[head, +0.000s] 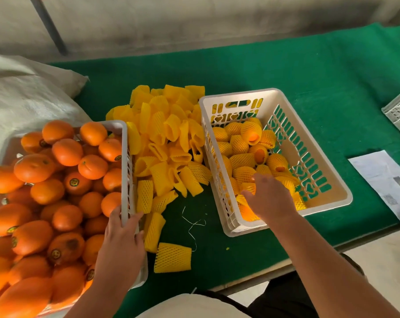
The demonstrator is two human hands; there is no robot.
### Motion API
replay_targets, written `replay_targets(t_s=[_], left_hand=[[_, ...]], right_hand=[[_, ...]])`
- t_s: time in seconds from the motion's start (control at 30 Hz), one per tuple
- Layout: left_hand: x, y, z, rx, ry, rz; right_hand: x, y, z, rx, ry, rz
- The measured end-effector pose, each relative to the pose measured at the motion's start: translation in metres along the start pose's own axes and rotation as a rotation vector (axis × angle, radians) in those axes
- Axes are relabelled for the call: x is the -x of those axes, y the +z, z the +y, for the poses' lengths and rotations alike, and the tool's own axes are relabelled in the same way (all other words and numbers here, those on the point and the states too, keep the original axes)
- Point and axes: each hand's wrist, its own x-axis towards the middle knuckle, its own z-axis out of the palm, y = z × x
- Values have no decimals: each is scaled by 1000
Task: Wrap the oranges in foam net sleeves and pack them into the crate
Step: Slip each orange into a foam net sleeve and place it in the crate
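The left hand reaches forward from the near edge with its forearm angled up and slightly left, and its fingers curl over the right rim of the white basket that holds the bare oranges, thumb on the outer side of the rim, so it grips the basket wall. That basket sits at the left, heaped with unwrapped fruit, several bearing small dark stickers. The right hand extends from the lower right across the near end of the white crate, palm down, fingers spread and bent slightly downward onto the wrapped oranges in the near part of the crate; whether it actually holds one of them cannot be told, since the fingertips are hidden against the fruit. The crate stands to the right of centre on the green table cover, tilted so its long side runs from near left to far right, with the wrapped fruit piled along its left half. Between basket and crate lies a loose heap of yellow foam net sleeves, with one sleeve apart at the near edge, just right of the left wrist. A paper sheet lies at the right.
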Motion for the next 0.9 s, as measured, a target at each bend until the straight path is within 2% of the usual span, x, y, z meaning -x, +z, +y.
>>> replay_targets(t_s=[0.1, 0.2, 0.23, 0.3, 0.37, 0.4, 0.53, 0.67, 0.83, 0.9], left_hand=[[1, -1, 1, 6, -3, -4], [2, -3, 2, 16, -2, -1], [2, -3, 2, 22, -6, 3], [3, -4, 3, 32, -9, 10], [3, -5, 5, 38, -8, 17], [4, -6, 5, 40, -12, 17], [4, -8, 7, 46, -18, 9], [5, -11, 7, 63, -16, 7], [8, -16, 9, 72, 2, 11], [10, -22, 9, 119, 22, 60]], right_hand=[[39, -11, -48, -267, -259, 260], [71, -4, -93, -396, -536, 251], [79, 5, -103, -423, -594, 174], [90, 28, -116, -422, -650, -119], [95, 51, -122, -260, -640, -455], [95, 62, -123, -156, -649, -570], [95, 100, -120, 72, -693, -763], [95, 118, -118, 151, -668, -741], [95, 106, -111, -92, -564, -588], [97, 93, -102, -244, -497, -495]])
